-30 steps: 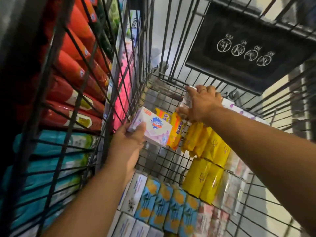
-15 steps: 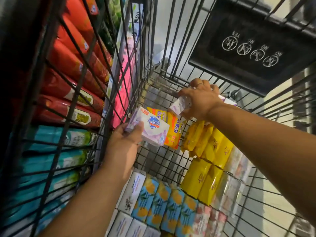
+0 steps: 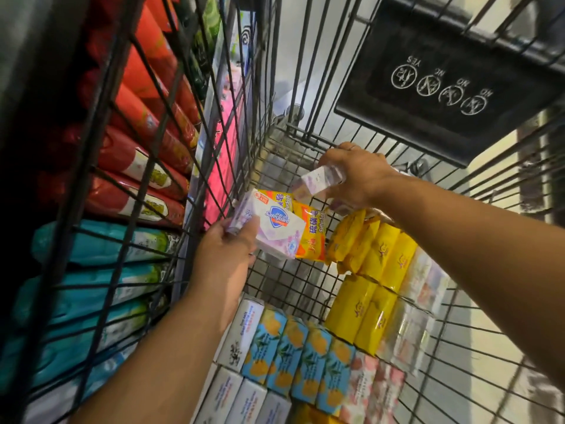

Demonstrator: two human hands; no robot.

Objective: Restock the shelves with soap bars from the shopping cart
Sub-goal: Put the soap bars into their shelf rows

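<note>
Soap-filled cart (image 3: 293,283); left hand (image 3: 223,258) around Safeguard bar (image 3: 276,229), right hand (image 3: 357,175) around pale bar (image 3: 318,182)

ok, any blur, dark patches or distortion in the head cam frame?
Head view: wide-angle lens bows the grey wire cart bars; the pale lilac soap pack in the right hand is smeared, the white Safeguard soap box in the left hand reads sharp; the red packs at left sink into shadow; the pink floral packs at bottom are soft.
</note>
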